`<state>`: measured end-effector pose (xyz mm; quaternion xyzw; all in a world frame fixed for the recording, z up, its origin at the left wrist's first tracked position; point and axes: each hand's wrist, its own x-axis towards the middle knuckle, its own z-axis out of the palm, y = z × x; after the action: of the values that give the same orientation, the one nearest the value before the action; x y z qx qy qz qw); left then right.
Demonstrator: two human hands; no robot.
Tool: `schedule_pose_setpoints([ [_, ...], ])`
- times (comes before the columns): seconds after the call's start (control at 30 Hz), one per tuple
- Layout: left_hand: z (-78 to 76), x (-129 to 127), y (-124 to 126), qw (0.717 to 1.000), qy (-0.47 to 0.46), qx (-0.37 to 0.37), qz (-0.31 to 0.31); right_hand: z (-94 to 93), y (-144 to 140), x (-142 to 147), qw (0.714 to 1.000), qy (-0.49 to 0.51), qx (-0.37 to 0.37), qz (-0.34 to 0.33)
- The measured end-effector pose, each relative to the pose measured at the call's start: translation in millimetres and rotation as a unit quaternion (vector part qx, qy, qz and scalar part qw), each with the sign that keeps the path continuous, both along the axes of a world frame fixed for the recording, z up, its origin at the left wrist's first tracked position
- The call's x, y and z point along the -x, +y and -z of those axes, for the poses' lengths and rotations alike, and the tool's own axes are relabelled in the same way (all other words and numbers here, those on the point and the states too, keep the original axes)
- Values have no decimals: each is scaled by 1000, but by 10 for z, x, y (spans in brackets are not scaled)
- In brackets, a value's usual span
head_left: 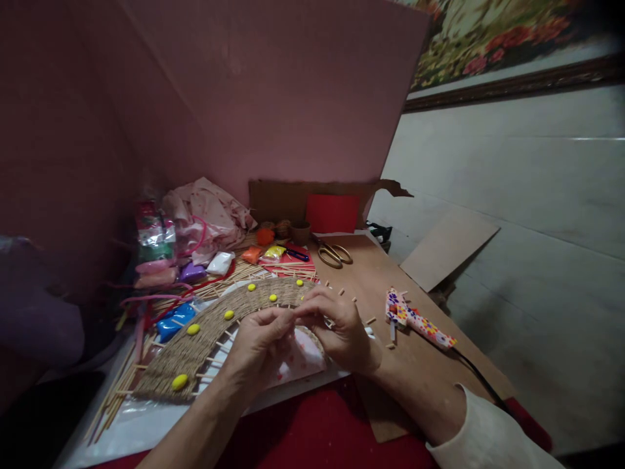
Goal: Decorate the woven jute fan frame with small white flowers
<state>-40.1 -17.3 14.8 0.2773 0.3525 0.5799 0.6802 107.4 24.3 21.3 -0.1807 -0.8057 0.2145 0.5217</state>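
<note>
A curved woven straw arch (pixel 205 335) lies on the table, studded with yellow oval beads (pixel 180 382) and thin sticks poking from its inner edge. My left hand (pixel 258 342) and my right hand (pixel 339 329) meet at the arch's right end, fingertips pinched together on its edge. What sits between the fingertips is too small to tell. A white cloth with red dots (pixel 303 361) lies under both hands.
A patterned glue gun (pixel 415 319) with a black cord lies right of my hands on brown cardboard (pixel 381 273). Gold-handled scissors (pixel 334 254), coloured clay packets (pixel 173 320), a pink bag (pixel 209 215) and loose sticks crowd the back and left.
</note>
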Motion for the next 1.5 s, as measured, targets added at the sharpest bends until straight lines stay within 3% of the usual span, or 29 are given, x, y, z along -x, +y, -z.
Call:
schedule_pose_setpoints([
  [0.1, -5, 7, -2, 1000, -5, -9, 2, -17, -12, -15, 1000, 7, 22, 10],
  [0.33, -72, 14, -3, 1000, -21, -7, 6, -27, 61, -112, 975, 154, 91, 132],
  [0.5, -69, 25, -5, 1000, -5, 26, -11, -5, 94, -110, 964, 183, 137, 138],
  [0.77, -66, -6, 8, 1000, 2, -26, -1, 2, 11, -65, 988, 91, 20, 120],
  [1.03, -72, 16, 4, 1000, 7, 3, -13, 3, -42, -51, 993, 40, -75, 76],
  [1.37, -63, 13, 10, 999, 17, -28, -10, -9, -49, -56, 992, 10, -100, 80],
  [1.5, -75, -2, 3, 1000, 23, -3, -18, -4, -54, -63, 991, 2, -107, 75],
])
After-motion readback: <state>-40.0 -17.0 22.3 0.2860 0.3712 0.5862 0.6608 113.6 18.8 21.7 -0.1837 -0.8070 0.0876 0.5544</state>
